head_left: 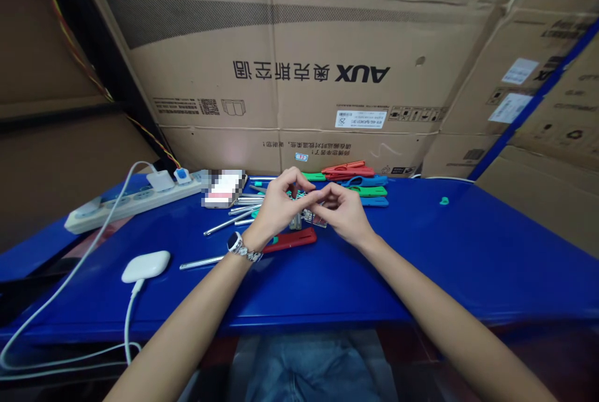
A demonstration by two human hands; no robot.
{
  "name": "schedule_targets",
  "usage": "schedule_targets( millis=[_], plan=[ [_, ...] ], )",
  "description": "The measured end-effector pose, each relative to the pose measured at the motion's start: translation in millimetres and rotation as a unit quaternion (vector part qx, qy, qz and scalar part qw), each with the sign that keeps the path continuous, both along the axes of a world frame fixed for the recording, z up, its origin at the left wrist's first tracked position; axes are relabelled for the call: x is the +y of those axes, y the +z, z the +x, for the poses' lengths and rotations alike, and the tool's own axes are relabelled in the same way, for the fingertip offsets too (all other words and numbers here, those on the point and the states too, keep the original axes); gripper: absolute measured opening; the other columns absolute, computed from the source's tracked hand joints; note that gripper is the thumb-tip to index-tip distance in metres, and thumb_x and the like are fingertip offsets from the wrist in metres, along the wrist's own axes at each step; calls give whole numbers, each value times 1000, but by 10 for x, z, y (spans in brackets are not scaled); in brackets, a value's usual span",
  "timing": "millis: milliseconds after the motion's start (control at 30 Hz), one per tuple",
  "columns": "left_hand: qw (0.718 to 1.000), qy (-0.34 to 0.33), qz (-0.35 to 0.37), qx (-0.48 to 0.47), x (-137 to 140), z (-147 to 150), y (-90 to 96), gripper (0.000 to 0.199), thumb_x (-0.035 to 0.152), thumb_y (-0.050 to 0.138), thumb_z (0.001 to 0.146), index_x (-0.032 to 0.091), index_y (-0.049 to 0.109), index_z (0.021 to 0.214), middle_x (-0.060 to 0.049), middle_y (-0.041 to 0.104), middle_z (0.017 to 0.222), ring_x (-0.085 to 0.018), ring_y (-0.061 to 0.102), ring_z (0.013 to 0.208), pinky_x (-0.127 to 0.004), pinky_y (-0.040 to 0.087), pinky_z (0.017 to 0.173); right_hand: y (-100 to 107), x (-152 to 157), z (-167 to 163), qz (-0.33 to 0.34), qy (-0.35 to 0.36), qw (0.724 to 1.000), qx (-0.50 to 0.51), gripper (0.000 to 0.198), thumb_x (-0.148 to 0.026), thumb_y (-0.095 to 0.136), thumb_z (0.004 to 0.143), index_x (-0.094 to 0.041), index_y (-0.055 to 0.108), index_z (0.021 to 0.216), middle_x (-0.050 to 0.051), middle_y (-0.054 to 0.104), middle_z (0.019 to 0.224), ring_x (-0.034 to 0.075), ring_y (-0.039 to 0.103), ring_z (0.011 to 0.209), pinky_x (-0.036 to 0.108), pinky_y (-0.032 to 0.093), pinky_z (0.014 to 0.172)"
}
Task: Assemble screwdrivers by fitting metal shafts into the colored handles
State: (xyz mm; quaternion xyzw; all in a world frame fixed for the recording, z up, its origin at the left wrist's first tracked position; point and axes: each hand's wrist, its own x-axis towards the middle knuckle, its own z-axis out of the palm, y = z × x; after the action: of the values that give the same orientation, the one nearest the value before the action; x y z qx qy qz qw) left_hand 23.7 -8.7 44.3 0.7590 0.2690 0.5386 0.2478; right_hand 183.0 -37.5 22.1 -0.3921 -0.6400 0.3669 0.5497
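My left hand, with a watch on its wrist, meets my right hand over the middle of the blue table. Both are closed in a pinch, fingertips touching or nearly so; whatever they hold is too small or hidden. Just below the fingers lie small clear and metallic parts, partly covered. A red plastic handle with a slim metal tube, like a long-necked lighter, rests nearer me, partly behind my left wrist. More metal tubes lie left of my left hand. Behind my right hand are red handles, blue handles and green handles.
A phone, its screen blurred, lies at the back left beside a white power strip. A white earbud case trails a cable at the left. One small green piece lies at the right. Cardboard walls the back.
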Motion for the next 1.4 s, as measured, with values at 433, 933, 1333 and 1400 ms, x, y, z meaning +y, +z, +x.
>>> schedule_targets(
  millis=[433, 933, 1333, 1400],
  plan=[
    [1000, -16, 8, 8, 15, -36, 21, 24, 38, 75, 80, 18, 63, 75, -2, 59, 76, -15, 54, 72, -29, 42, 66, -5, -5, 10, 50, -17, 998, -47, 32, -41, 77, 74, -19, 63, 91, 1, 68, 73, 13, 60, 58, 25, 48, 54],
    [999, -30, -1, 30, -3, -11, 61, 25, 39, 73, 82, 17, 64, 74, -1, 56, 77, -14, 52, 72, -29, 42, 66, 31, -9, 13, 20, 26, 999, -40, 40, -39, 78, 73, -20, 61, 103, -1, 67, 79, 11, 59, 58, 23, 48, 54],
    [994, -66, 14, 83, -13, -98, 59, 22, 33, 55, 96, 21, 73, 99, -6, 65, 95, -18, 59, 92, -34, 45, 83, 59, -25, 87, 42, 64, 993, -90, 27, -41, 63, 86, -17, 69, 97, 5, 72, 85, 16, 63, 65, 30, 53, 65],
    [997, -36, 5, 62, -13, -58, 48, 19, 36, 63, 90, 20, 73, 91, -4, 63, 84, -16, 58, 80, -31, 45, 74, 26, -15, 60, 46, 35, 995, -80, 31, -38, 71, 80, -17, 67, 103, 3, 71, 83, 15, 62, 64, 28, 50, 62]
  ],
)
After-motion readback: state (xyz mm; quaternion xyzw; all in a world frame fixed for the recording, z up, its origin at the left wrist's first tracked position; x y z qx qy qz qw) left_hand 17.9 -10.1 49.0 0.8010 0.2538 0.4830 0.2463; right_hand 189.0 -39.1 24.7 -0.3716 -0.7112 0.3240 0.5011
